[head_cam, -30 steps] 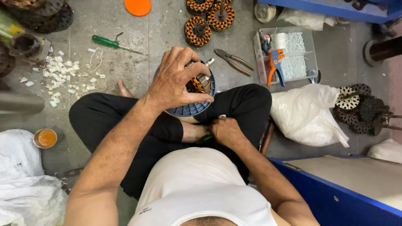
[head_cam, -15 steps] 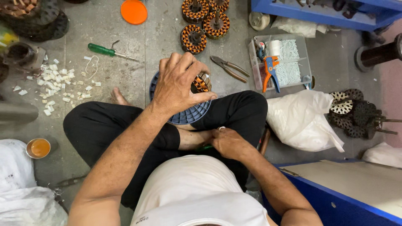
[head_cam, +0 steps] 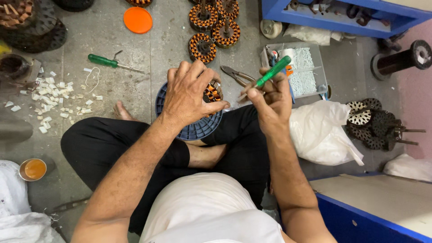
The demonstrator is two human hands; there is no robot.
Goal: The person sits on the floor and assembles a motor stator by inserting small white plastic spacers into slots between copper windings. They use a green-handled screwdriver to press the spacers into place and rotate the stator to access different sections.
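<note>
I sit cross-legged on a concrete floor. My left hand [head_cam: 191,94] presses down on a wound motor stator [head_cam: 212,92] with copper coils, which rests on a round blue plastic disc [head_cam: 193,128] on my legs. My right hand [head_cam: 272,103] is raised beside it and grips a green-handled screwdriver [head_cam: 270,75], its tip pointing toward the stator.
On the floor ahead lie pliers [head_cam: 237,74], several more wound stators [head_cam: 211,29], another green screwdriver [head_cam: 110,62], an orange lid [head_cam: 138,20] and white scraps [head_cam: 49,99]. A clear tray [head_cam: 306,67] and a white bag [head_cam: 321,132] sit right; a blue bench edge [head_cam: 360,220] is near my right elbow.
My right hand rose from my lap to beside the stator, now gripping the green screwdriver. My left hand stayed on the stator.
</note>
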